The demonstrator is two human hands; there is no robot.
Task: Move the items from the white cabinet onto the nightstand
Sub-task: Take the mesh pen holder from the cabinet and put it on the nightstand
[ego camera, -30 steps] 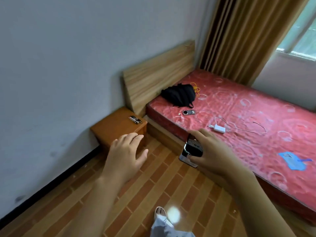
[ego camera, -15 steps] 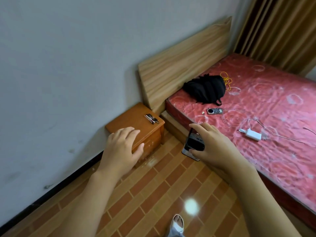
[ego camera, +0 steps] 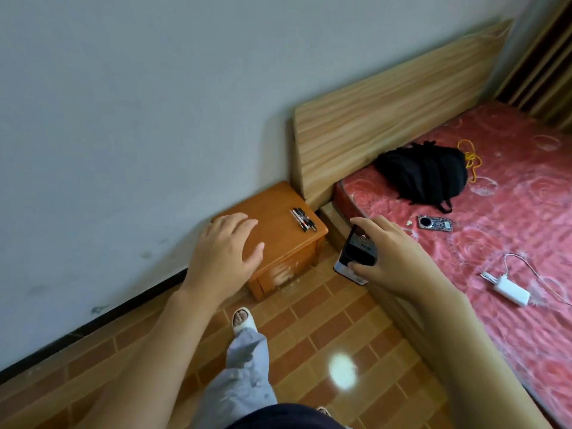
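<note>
An orange wooden nightstand (ego camera: pixel 275 209) stands against the wall, left of the bed's headboard. A few dark pens (ego camera: pixel 302 219) lie on its right rear corner. My right hand (ego camera: pixel 393 255) grips a small black box with a white base (ego camera: pixel 356 253), held in the air just right of the nightstand and above the floor. My left hand (ego camera: pixel 226 255) hovers with relaxed, spread fingers over the nightstand's front left part and holds nothing. The white cabinet is out of view.
A bed with a red mattress (ego camera: pixel 495 230) fills the right side, carrying a black backpack (ego camera: pixel 424 174), a phone (ego camera: pixel 435 223) and a white charger (ego camera: pixel 510 289) with cable. My leg and sandalled foot (ego camera: pixel 243 318) stand on the brick-pattern floor before the nightstand.
I have come closer to the nightstand, which now sits larger and nearer. Both hands have moved forward with me; the right hand still grips the black box.
</note>
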